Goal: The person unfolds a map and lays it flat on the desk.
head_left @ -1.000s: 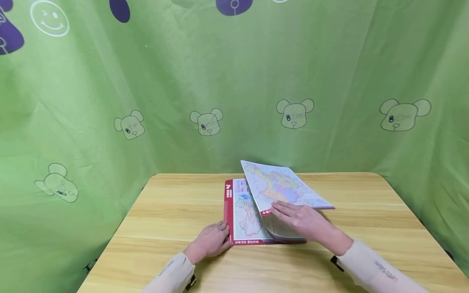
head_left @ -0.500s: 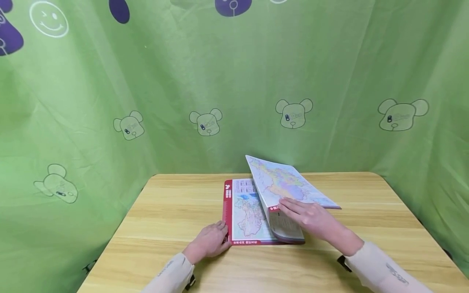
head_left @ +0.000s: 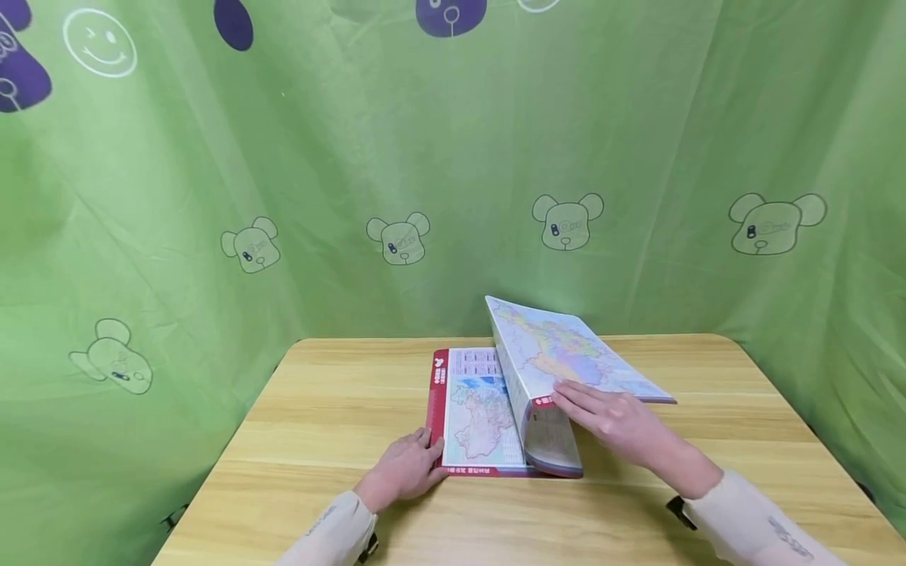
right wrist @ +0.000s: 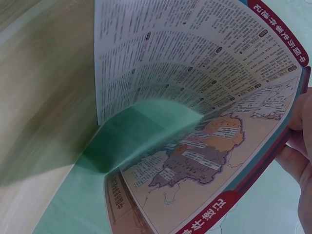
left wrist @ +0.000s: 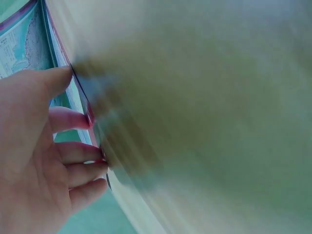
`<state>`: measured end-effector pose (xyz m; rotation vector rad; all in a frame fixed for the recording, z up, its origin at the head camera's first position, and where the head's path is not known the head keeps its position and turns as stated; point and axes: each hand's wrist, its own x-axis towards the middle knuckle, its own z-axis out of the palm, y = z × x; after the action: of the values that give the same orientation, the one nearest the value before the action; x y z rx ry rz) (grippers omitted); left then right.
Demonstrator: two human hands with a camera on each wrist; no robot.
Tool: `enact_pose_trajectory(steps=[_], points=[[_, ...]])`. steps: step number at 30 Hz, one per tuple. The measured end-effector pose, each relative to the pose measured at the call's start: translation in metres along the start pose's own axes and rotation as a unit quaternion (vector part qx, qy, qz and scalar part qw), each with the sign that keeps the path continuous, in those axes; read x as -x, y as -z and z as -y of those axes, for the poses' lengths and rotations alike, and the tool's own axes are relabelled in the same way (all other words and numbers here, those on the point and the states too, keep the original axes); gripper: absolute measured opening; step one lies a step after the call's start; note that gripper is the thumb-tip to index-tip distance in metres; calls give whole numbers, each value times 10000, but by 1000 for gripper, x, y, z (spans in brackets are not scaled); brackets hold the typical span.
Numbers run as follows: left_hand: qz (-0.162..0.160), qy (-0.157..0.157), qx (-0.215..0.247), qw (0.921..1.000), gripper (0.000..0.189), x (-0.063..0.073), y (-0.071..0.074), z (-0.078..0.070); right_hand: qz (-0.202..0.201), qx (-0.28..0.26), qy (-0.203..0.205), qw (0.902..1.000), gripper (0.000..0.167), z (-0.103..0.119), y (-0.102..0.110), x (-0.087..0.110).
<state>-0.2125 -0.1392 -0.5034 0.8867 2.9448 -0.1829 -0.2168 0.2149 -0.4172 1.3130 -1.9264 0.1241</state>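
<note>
A folding map [head_left: 483, 428] with a red border lies on the table, its left panel flat and its right part lifted. My left hand [head_left: 406, 465] rests at the near left corner, fingertips on the red edge; the left wrist view shows thumb and fingers [left wrist: 80, 154] along that edge. With my right hand [head_left: 623, 420] I hold the near edge of the raised upper leaf [head_left: 566, 346], which slopes up toward the back. In the right wrist view, printed text and a coloured map [right wrist: 200, 151] show on the curved inner faces, and my fingers [right wrist: 296, 163] pinch the layered edge at right.
The map sits on a wood-grain table [head_left: 325, 393] with rounded far corners. Right behind the table hangs a green curtain [head_left: 467, 157] printed with bear heads, and it also covers both sides.
My right hand has moved to the right with the raised leaf, which uncovers more of the flat left panel. The left hand has stayed nearly still at the corner.
</note>
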Motion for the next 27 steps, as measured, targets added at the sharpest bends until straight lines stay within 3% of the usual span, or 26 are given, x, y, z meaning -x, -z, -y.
enact_pose_trajectory(steps=[9, 19, 27], points=[[117, 206, 74, 9997, 62, 2, -4, 8, 66, 122, -192, 9997, 51, -6, 13, 8], [29, 256, 220, 9994, 61, 7, -9, 19, 189, 229, -305, 9991, 52, -13, 21, 19], [72, 456, 280, 9985, 60, 12, -7, 28, -329, 229, -174, 9990, 47, -18, 20, 27]])
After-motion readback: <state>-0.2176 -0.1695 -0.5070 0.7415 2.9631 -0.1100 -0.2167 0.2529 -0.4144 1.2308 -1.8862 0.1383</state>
